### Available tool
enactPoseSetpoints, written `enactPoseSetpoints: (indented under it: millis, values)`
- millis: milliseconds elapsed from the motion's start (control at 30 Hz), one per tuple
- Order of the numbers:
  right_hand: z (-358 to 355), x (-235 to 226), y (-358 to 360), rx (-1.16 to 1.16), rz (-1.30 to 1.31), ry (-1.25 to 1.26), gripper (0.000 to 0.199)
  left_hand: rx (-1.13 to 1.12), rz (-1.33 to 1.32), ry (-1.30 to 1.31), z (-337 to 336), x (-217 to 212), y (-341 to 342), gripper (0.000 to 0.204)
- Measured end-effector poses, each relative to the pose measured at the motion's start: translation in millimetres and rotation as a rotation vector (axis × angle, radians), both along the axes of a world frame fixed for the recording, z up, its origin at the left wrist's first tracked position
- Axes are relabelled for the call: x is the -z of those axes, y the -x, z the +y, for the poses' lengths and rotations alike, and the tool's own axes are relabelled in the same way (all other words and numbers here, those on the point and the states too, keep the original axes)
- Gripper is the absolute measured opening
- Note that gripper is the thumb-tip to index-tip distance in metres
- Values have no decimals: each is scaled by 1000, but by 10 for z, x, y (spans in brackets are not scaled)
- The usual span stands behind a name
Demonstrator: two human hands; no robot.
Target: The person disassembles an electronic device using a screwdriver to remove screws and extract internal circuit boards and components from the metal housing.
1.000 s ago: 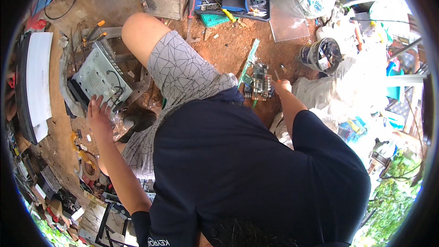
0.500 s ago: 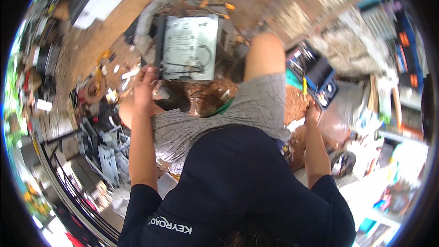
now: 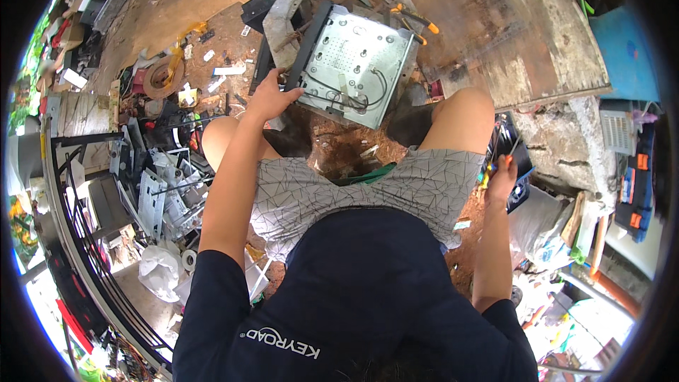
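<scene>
A silvery metal device casing (image 3: 353, 60) with a black front panel (image 3: 311, 46) lies tilted on a round stone-like ring between my knees. Thin black cables (image 3: 361, 102) run across its upper face. My left hand (image 3: 272, 95) grips the near left corner of the panel, thumb on top and fingers at its outer side. Beyond my right knee, my right hand (image 3: 501, 180) is closed around a screwdriver (image 3: 508, 160) with an orange handle, its thin shaft pointing up and away. That hand is above a dark open tool case (image 3: 520, 194), largely hidden by it.
Orange-handled pliers (image 3: 424, 22) lie just past the casing. Wooden boards (image 3: 523, 35) cover the far right, beside a rough concrete block (image 3: 566, 138). Metal scrap (image 3: 166, 187) is heaped at the left, near a black metal rack (image 3: 78, 240). A white plastic bag (image 3: 159, 272) lies behind it.
My right hand has lifted from beside the tool case, now with the screwdriver clearly in it. My left hand has closed on the casing's corner, and the casing appears turned clockwise; the view has shifted too.
</scene>
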State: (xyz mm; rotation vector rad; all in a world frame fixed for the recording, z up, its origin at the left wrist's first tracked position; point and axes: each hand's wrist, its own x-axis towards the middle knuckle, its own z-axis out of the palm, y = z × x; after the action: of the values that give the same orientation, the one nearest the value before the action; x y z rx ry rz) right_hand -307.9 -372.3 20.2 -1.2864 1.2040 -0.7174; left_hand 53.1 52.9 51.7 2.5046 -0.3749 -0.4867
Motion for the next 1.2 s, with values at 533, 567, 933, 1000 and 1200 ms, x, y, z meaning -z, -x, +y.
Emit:
enactPoseSetpoints:
  millis: [533,567,933,1000,1200]
  values:
    - [630,-931,-860,-464,-228,289,53,-47,188,249,80,102,-5,49]
    - [671,-892,-939,-492,-247,323,53,-62,241,304,22,7,33,48]
    - [1418,-1401,-2019,-715,-567,565,58,-69,345,241,-185,-1403,4,45]
    - [1413,-1429,-2141,-633,-622,627,57,-32,352,216,-231,-1649,-42,45]
    - [1416,-1617,-2146,-588,-598,609,57,44,380,149,-284,-1932,-161,45]
